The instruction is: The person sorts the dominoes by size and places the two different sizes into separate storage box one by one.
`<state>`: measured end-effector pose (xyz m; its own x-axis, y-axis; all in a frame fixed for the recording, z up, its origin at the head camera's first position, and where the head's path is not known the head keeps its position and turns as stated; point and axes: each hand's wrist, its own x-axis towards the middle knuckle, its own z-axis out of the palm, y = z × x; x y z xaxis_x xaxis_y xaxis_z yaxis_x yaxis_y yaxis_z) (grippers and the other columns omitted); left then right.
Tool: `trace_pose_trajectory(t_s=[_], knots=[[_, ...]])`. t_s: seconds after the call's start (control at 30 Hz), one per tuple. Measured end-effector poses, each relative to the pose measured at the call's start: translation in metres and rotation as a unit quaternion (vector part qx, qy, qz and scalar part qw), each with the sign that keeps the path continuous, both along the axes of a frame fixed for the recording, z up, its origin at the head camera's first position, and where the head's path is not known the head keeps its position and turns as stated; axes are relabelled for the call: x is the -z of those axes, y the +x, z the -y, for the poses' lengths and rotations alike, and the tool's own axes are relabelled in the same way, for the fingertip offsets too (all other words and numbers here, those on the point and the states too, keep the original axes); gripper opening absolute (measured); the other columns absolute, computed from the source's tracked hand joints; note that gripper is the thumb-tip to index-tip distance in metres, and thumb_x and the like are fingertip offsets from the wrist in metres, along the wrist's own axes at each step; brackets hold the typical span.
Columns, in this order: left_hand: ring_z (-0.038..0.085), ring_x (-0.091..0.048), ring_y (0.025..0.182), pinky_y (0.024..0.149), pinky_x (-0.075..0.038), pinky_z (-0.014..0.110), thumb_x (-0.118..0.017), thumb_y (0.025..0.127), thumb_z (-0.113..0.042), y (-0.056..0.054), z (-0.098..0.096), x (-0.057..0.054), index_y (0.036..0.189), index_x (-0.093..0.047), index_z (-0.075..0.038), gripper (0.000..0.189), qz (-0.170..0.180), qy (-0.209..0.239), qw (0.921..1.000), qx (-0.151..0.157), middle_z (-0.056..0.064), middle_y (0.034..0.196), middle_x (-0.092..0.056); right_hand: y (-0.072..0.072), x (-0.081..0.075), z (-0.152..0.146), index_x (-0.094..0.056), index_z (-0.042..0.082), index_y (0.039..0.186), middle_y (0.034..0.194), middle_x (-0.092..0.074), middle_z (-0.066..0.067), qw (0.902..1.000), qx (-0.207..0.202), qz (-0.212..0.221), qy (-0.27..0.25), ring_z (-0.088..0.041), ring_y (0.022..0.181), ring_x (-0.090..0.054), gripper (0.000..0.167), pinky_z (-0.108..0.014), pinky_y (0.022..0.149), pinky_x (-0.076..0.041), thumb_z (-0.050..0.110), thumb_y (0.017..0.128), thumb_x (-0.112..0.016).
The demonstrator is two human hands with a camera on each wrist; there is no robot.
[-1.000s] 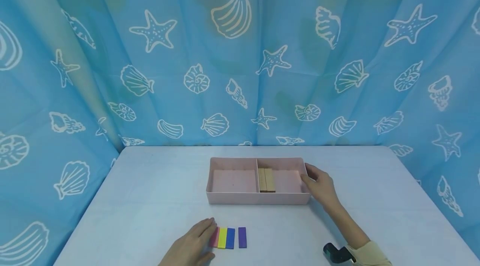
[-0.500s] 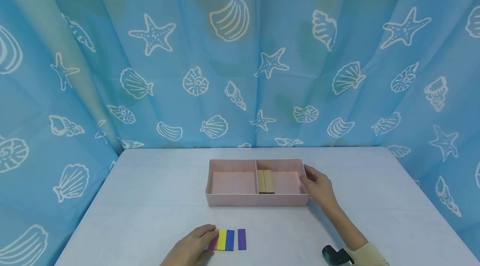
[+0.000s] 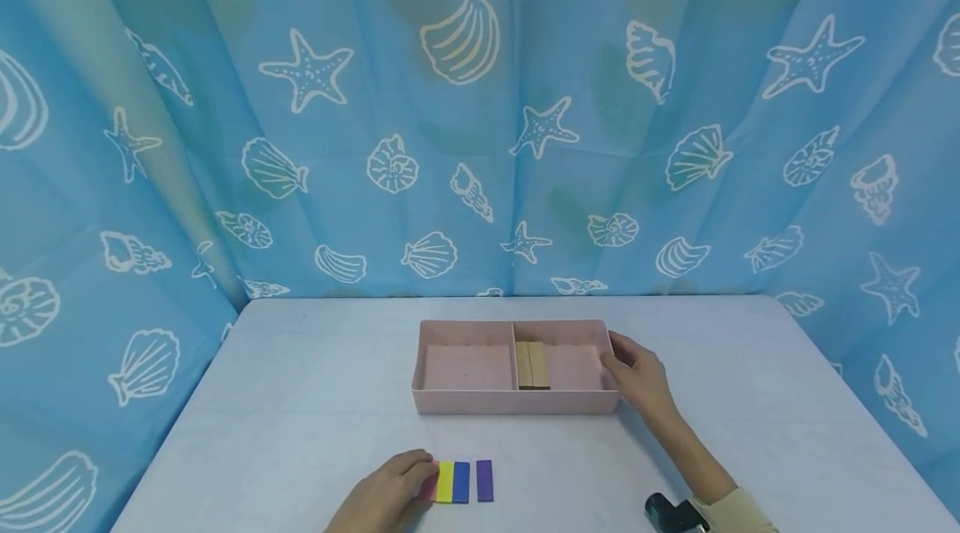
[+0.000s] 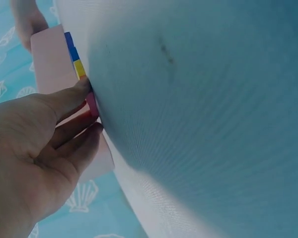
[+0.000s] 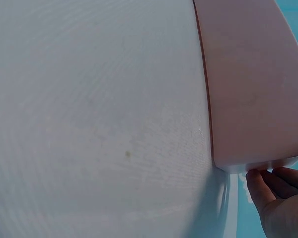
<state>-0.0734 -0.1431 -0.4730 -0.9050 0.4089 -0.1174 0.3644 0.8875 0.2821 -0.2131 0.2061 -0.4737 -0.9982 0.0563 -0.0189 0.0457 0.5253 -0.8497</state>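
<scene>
In the head view my left hand (image 3: 382, 493) pinches a small pink block (image 4: 92, 105) between thumb and fingers, partly covering it. That block lies at the left end of a row, against a yellow block (image 3: 446, 483) and then a blue block (image 3: 461, 483). A purple block (image 3: 484, 481) stands slightly apart on the right. Further back sits a pale pink two-compartment box (image 3: 517, 402). My right hand (image 3: 643, 374) grips its right end wall, thumb at the rim and fingers outside. Two wooden blocks (image 3: 533, 366) lie side by side in the right compartment, against the divider.
A white cloth-covered table (image 3: 300, 399) carries everything. Behind and beside it hangs a blue shell-print curtain (image 3: 360, 99). A dark device (image 3: 671, 513) is at my right wrist, by a cream sleeve (image 3: 735, 512).
My left fingers have drawn down and in from above the row to the pink block. The right hand and the box stay put; the head view has tilted slightly.
</scene>
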Motion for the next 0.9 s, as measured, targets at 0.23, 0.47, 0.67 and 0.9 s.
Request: trace_pose_trajectory(t_s=[0.23,0.47,0.67,0.9], knots=[[0.024,-0.062,0.112,0.092,-0.054,0.038,-0.077,0.086,-0.018,-0.0007,0.0016,0.0013,0.117,-0.069,-0.008,0.033,0.003,0.018,0.9998,0.002,0.007,0.119,-0.065,0.0017,0.0007,0.0007,-0.041,-0.004,0.146,0.145,-0.047,-0.025,0.9999,-0.001,-0.012,0.003,-0.043,0.133,-0.043,0.052,-0.054,0.106,-0.040,0.020,0.101,-0.052],[0.024,-0.063,0.108,0.092,-0.054,0.039,-0.079,0.085,-0.019,-0.0021,0.0025,-0.0013,0.115,-0.071,-0.008,0.033,-0.001,0.025,0.9997,0.001,0.006,0.117,-0.066,0.0029,-0.0029,0.0001,-0.039,-0.003,0.148,0.146,-0.045,-0.026,1.0000,-0.004,0.005,0.001,-0.043,0.135,-0.041,0.052,-0.054,0.108,-0.039,0.020,0.102,-0.051],[0.023,-0.064,0.104,0.090,-0.055,0.038,-0.081,0.083,-0.020,-0.0020,0.0020,-0.0023,0.111,-0.072,-0.008,0.032,-0.008,0.031,0.9994,-0.014,0.006,0.112,-0.067,0.0021,-0.0022,-0.0012,-0.039,-0.004,0.147,0.146,-0.045,-0.026,0.9999,-0.005,0.009,-0.001,-0.042,0.135,-0.042,0.052,-0.052,0.108,-0.039,0.018,0.102,-0.051],[0.020,-0.064,0.097,0.090,-0.055,0.038,-0.083,0.081,-0.021,-0.0011,0.0033,-0.0027,0.108,-0.074,-0.007,0.032,-0.031,0.035,0.9986,-0.025,0.005,0.108,-0.068,-0.0009,0.0007,-0.0014,-0.039,-0.004,0.148,0.147,-0.044,-0.025,1.0000,-0.003,0.002,0.002,-0.042,0.135,-0.042,0.052,-0.051,0.108,-0.039,0.020,0.102,-0.050]])
